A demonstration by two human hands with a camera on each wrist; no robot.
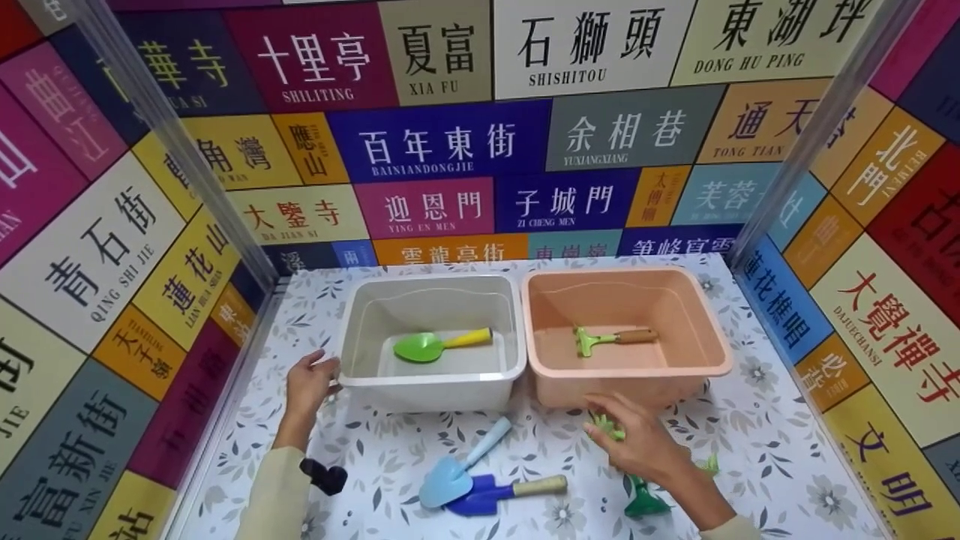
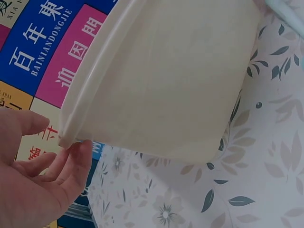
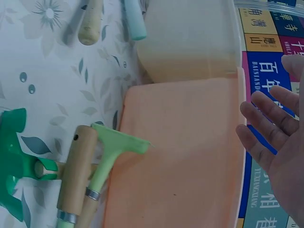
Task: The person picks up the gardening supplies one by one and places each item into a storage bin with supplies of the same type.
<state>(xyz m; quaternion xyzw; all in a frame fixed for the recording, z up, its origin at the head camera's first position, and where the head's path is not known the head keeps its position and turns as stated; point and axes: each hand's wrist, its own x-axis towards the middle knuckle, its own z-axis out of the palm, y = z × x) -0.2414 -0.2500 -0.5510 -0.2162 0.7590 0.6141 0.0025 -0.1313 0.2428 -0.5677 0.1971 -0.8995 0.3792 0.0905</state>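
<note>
My left hand (image 1: 311, 382) is at the left front corner of the white tub (image 1: 431, 381), its fingertips right at the rim (image 2: 71, 128) in the left wrist view. The thumb stands off from the rim. In front of the peach tub (image 1: 630, 373) my right hand (image 1: 637, 439) hovers with loose fingers and nothing in them, as the right wrist view shows. Under and beside it lie light green hand tools (image 1: 606, 426) with wooden handles (image 3: 76, 171) and a dark green tool (image 1: 645, 499), partly hidden by the hand in the head view.
A green trowel (image 1: 420, 347) with a yellow handle lies in the white tub. The peach tub holds a small light green rake (image 1: 589, 343). On the floral tabletop (image 1: 375, 480), a light blue trowel (image 1: 446, 480) overlaps a dark blue shovel (image 1: 476, 496). Printed panels (image 1: 450, 142) enclose the table.
</note>
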